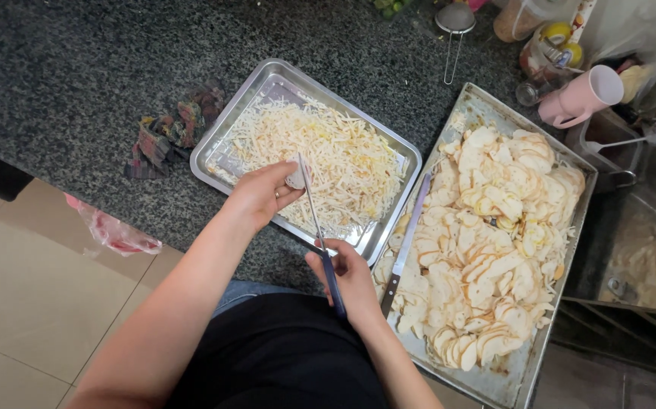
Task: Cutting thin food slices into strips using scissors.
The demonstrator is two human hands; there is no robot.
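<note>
Knife (pixel 314 208) with a blue handle, gripped in the closed fingers of the right hand (pixel 350 276), stands over the near edge of the smaller steel tray (pixel 267 79) of pale shreds (pixel 320 155). The left hand (pixel 263 193) pinches a small pale piece (pixel 295 180) against the blade. Cutting well here likely means keeping fingertips (pixel 286 173) behind the edge. A second knife (pixel 407 242) lies on the larger tray (pixel 475 102) of slices (pixel 494 235) just beside. Open bench (pixel 78 68) lies left, past a folded cloth (pixel 172 129).
</note>
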